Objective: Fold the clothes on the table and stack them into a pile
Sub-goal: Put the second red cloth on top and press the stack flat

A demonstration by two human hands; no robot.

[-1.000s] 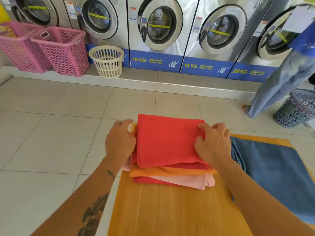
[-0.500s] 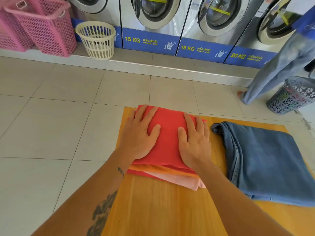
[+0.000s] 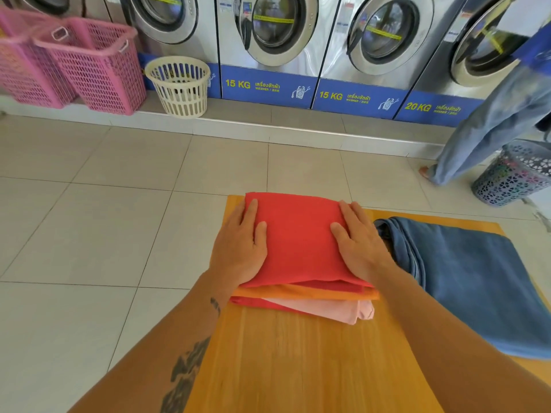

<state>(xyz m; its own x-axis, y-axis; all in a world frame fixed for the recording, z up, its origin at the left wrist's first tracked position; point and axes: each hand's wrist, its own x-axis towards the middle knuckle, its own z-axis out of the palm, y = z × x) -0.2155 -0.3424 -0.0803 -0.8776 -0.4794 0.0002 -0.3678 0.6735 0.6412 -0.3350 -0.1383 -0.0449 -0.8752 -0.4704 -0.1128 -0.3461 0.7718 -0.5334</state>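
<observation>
A: Start close to you. What lies nearest?

B: The bare near end of the wooden table (image 3: 298, 362), with both your forearms reaching over it. Your left forearm carries a dark tattoo (image 3: 186, 374).

A: And the clothes?

B: The pile (image 3: 301, 293) sits on the table's far left part. At its near edge you see the layers: a pale pink piece (image 3: 334, 311) at the bottom, sticking out toward you, a thin red edge beside it, an orange piece (image 3: 304, 292) above, and the red garment (image 3: 298, 236) folded on top.

A: What are your hands doing?

B: Your left hand (image 3: 241, 245) lies flat, palm down, on the left edge of the red garment, fingers stretched forward and partly over the side of the pile. Your right hand (image 3: 357, 242) lies flat on its right edge in the same way. Neither hand grasps anything; both are spread and pressing on the cloth.

A: Anything else on the table?

B: The blue jeans (image 3: 471, 281) lie spread to the right of the pile, just beside your right hand, their folded edge near your wrist.

A: Farther off?

B: Tiled floor (image 3: 89, 228), then a grey patterned basket (image 3: 515, 174) at the right with a person in light blue trousers (image 3: 489, 126) beside it. On the raised ledge stand a cream basket (image 3: 179, 84) and two pink baskets (image 3: 89, 64), in front of a row of washing machines (image 3: 274, 34) marked 15 KG and 20 KG.
</observation>
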